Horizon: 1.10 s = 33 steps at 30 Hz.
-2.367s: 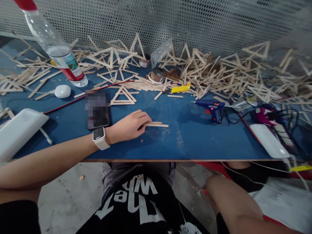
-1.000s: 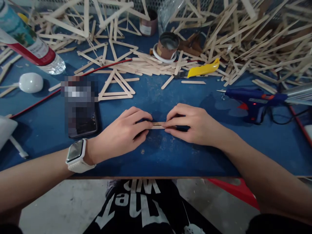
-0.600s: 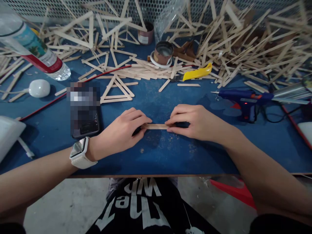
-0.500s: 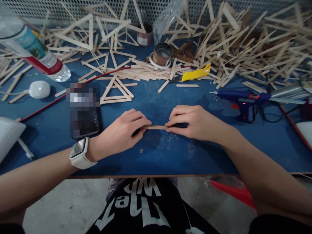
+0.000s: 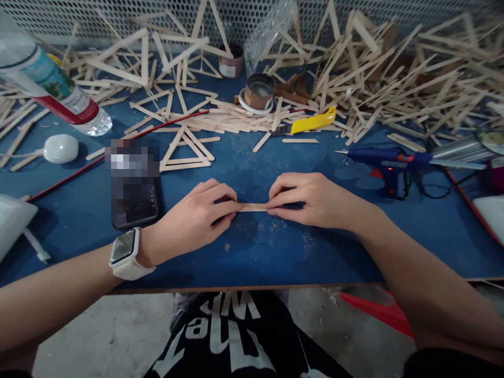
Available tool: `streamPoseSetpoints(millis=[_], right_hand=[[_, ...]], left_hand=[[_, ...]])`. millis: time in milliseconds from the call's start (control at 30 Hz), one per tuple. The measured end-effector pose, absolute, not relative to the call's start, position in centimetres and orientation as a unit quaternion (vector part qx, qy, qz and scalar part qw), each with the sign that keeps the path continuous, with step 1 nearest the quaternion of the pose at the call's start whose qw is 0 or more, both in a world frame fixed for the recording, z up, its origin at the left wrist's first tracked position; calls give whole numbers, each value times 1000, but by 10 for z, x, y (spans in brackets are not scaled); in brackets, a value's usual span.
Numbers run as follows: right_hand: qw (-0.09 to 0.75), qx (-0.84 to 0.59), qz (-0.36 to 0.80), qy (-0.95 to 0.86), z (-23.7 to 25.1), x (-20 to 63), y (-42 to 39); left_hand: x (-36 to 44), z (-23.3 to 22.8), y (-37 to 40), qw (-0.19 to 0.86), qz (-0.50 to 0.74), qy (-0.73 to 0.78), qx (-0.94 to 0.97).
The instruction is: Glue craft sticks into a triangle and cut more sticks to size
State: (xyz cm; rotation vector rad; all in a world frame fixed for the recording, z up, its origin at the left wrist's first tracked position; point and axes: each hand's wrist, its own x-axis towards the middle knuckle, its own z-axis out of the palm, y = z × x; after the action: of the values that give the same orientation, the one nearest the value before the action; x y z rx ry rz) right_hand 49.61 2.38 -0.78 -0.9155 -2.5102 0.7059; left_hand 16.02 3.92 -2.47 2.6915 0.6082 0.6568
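Wooden stick (image 5: 253,207) lies flat (left-right), ends pinched by left hand (image 5: 192,220) and right hand (image 5: 311,202).

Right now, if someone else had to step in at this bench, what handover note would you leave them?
Left hand: fingers pinch the left end of the sticks, pressed on the blue table.
Right hand: fingers pinch the right end.
The sticks lie flat between the hands; how many are stacked cannot be told.
Glue gun stands to the right, its light on. Finished triangle lies behind the left hand, a loose pile at the back.
Done: sticks lined up. Left: not yet a triangle.
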Motion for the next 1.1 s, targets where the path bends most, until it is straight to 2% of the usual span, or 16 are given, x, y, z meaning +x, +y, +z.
streamPoseSetpoints(millis=[300, 533, 767, 1100], right_hand=[[165, -279, 181, -928, -7, 498, 25], [217, -248, 223, -917, -13, 495, 27], [201, -222, 235, -925, -10, 483, 15], [199, -237, 264, -913, -12, 484, 14]], left_hand=[[159, -25, 39, 129, 224, 204, 944], [160, -23, 43, 190, 223, 215, 932], [157, -15, 46, 245, 171, 182, 937], [157, -14, 46, 243, 149, 171, 943]])
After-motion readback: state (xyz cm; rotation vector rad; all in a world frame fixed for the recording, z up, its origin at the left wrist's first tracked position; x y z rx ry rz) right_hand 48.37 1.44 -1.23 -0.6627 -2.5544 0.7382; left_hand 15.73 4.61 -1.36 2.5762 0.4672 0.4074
